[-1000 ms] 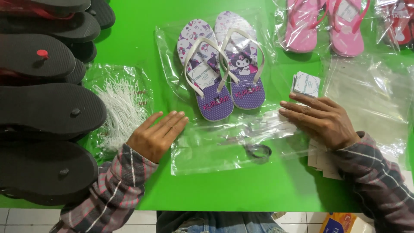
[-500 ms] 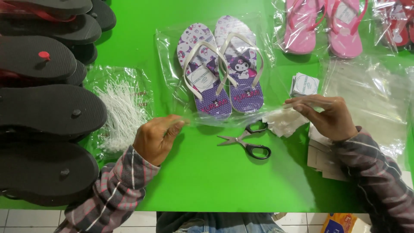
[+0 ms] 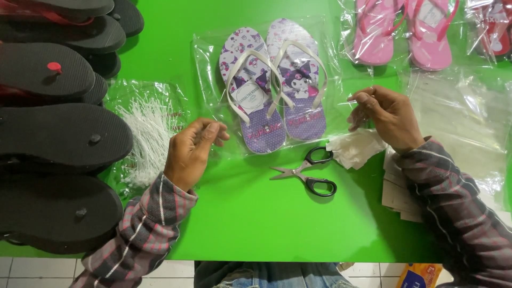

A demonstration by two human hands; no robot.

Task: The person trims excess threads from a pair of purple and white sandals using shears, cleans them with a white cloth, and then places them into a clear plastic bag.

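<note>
- A pair of black-handled steel scissors (image 3: 306, 172) is seen lying with its blades parted on the bright green table top (image 3: 250, 224), nearest the viewer; all places below are given from these scissors.
- Just right of the scissors, a crumpled white paper piece (image 3: 354, 149) is found, and further right a small stack of white cards (image 3: 397, 192) is partly covered by a plaid sleeve.
- To the left, the left hand (image 3: 190, 152) is held with fingers curled narrow, thumb and fingertips pinched at the near left edge of a clear plastic bag (image 3: 213, 69).
- Up and to the right, the right hand (image 3: 385, 114) is likewise pinched shut on the bag's right edge.
- Just beyond the scissors, a pair of purple cartoon-printed flip-flops with white straps (image 3: 274, 85) is enclosed in that bag, between the two hands.
- Far left, a clear packet of white plastic ties (image 3: 149, 130) and stacked black rubber soles (image 3: 58, 133) are seen.
- Far beyond to the right, bagged pink flip-flops (image 3: 400, 32) are laid.
</note>
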